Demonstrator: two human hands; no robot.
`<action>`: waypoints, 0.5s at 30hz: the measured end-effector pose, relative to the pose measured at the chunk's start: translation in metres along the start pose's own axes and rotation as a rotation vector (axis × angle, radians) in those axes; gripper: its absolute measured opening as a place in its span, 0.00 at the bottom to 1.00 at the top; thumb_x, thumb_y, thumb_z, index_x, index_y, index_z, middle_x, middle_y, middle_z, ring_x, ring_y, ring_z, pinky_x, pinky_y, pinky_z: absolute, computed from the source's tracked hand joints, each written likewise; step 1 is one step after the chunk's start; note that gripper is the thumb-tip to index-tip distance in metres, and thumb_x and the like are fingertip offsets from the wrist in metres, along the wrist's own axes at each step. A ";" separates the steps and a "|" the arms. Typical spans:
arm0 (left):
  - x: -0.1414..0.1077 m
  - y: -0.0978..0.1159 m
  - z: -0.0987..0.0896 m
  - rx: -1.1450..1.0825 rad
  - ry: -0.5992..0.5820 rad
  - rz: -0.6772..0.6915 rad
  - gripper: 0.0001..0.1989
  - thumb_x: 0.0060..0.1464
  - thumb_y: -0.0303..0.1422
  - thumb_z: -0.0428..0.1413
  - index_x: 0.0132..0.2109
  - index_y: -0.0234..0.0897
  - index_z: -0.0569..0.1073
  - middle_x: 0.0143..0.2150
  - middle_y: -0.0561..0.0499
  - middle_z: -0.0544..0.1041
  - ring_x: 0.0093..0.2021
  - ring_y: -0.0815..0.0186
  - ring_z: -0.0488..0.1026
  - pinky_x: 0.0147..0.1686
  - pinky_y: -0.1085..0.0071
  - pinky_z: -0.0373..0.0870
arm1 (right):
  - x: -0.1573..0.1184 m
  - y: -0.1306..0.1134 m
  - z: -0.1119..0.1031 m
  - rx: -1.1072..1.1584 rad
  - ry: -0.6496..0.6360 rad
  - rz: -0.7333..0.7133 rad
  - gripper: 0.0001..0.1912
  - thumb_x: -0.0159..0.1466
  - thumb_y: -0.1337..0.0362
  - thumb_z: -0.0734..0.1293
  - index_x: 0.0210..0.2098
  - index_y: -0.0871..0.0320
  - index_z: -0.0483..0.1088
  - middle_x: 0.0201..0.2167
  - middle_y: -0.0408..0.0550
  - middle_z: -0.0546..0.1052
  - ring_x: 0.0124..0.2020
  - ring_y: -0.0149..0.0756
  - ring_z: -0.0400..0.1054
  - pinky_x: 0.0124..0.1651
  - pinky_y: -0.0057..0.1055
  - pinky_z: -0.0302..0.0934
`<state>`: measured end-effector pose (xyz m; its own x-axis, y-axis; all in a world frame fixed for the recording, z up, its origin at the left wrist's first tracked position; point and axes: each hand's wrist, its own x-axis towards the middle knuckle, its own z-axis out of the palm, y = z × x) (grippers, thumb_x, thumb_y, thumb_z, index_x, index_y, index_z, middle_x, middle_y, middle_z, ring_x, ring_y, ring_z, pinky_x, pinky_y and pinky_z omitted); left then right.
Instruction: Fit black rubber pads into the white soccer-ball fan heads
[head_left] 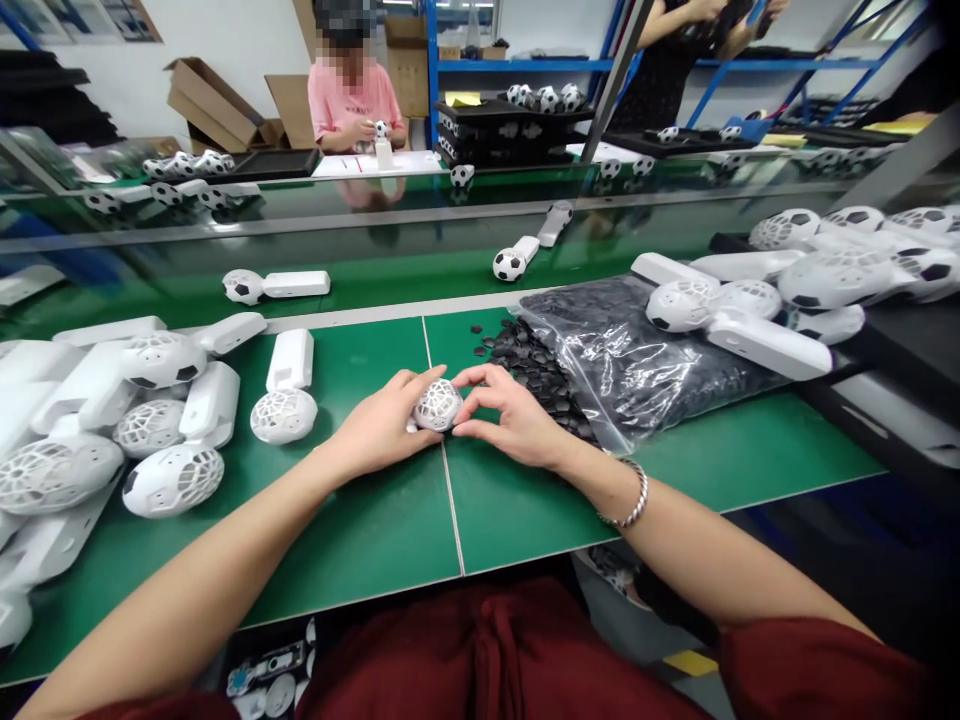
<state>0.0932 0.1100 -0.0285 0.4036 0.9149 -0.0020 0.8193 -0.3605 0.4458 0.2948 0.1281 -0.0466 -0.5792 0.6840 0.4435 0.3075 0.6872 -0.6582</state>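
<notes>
A white football-shaped shell with a lattice grille (438, 405) sits between my hands above the green bench. My left hand (386, 422) is closed round its left side, with the thumb below and the fingers above. At the shell's right side, the fingers and thumb of my right hand (506, 415) are drawn together against it; any small piece between them is hidden. Just beyond my right hand lies a heap of small black patches (536, 375), spilling from a clear plastic bag (637, 360).
White football-headed units with handles pile up at left (161, 420); a single unit (283, 415) lies nearer my left hand. More units (772, 300) rest on black trays at right. Beyond runs a green conveyor (397, 280) carrying several units. A person in pink (360, 110) works opposite.
</notes>
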 end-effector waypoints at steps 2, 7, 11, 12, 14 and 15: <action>0.000 0.000 0.001 -0.028 0.008 -0.001 0.37 0.47 0.45 0.56 0.62 0.45 0.52 0.50 0.47 0.64 0.44 0.58 0.69 0.43 0.64 0.66 | 0.002 -0.001 0.007 -0.020 0.003 -0.013 0.04 0.54 0.65 0.70 0.27 0.58 0.70 0.46 0.49 0.67 0.49 0.39 0.59 0.54 0.42 0.53; -0.002 -0.001 0.002 -0.055 0.027 0.007 0.36 0.45 0.47 0.56 0.60 0.46 0.56 0.46 0.48 0.66 0.43 0.58 0.69 0.43 0.63 0.66 | 0.007 -0.001 0.015 0.039 0.033 0.002 0.08 0.54 0.65 0.70 0.26 0.59 0.65 0.48 0.50 0.66 0.51 0.40 0.58 0.55 0.42 0.53; 0.000 -0.002 0.001 -0.080 0.042 0.020 0.33 0.47 0.47 0.55 0.59 0.45 0.58 0.45 0.48 0.68 0.44 0.58 0.69 0.43 0.64 0.65 | 0.006 -0.003 0.018 0.104 0.054 0.082 0.12 0.54 0.67 0.69 0.32 0.57 0.60 0.48 0.52 0.65 0.52 0.39 0.58 0.51 0.39 0.57; 0.000 -0.002 0.001 -0.085 0.045 0.021 0.33 0.47 0.47 0.55 0.59 0.45 0.59 0.44 0.49 0.69 0.43 0.58 0.69 0.43 0.64 0.65 | 0.006 -0.004 0.019 0.103 0.063 0.109 0.13 0.53 0.66 0.69 0.33 0.57 0.59 0.48 0.52 0.66 0.51 0.39 0.58 0.50 0.38 0.58; 0.001 -0.002 0.002 -0.084 0.061 0.016 0.31 0.48 0.46 0.55 0.58 0.44 0.61 0.44 0.49 0.69 0.43 0.58 0.69 0.42 0.65 0.65 | 0.006 -0.004 0.022 0.099 0.080 0.147 0.14 0.53 0.66 0.70 0.33 0.57 0.59 0.47 0.51 0.67 0.48 0.38 0.60 0.47 0.37 0.59; 0.001 -0.002 0.003 -0.080 0.071 0.009 0.30 0.48 0.46 0.55 0.57 0.43 0.62 0.44 0.49 0.69 0.43 0.58 0.69 0.41 0.65 0.66 | 0.007 -0.003 0.023 0.100 0.086 0.162 0.15 0.52 0.65 0.70 0.33 0.57 0.59 0.45 0.50 0.67 0.47 0.38 0.60 0.46 0.36 0.60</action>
<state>0.0932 0.1107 -0.0316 0.3787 0.9232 0.0649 0.7792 -0.3559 0.5160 0.2726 0.1251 -0.0555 -0.4599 0.8051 0.3745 0.3128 0.5416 -0.7803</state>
